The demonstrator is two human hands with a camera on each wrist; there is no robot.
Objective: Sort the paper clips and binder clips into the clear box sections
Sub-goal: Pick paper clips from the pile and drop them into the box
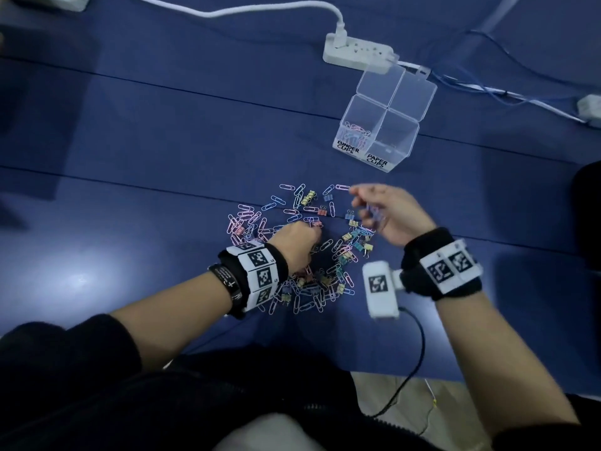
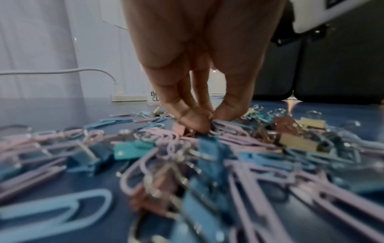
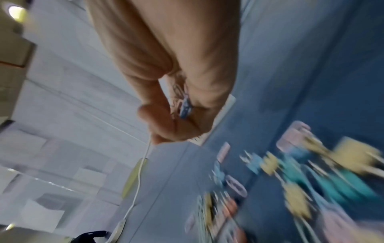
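The right grip (image 1: 379,211) cups gathered clips above the pile (image 1: 302,252), likely saving trips to the clear box (image 1: 383,125) beyond; the left grip (image 2: 199,121) pinches clips on the table (image 1: 130,222).

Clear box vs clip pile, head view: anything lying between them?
No. In the head view the stretch between the clear box and the far edge of the clip pile is bare blue tabletop, crossed only by a seam line.

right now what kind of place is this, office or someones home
Probably an office or lab work desk, though I can't be sure: a blue table carries a white power strip with cables, a clear box labelled for clips, and both hands wear marker-tagged wrist cameras.
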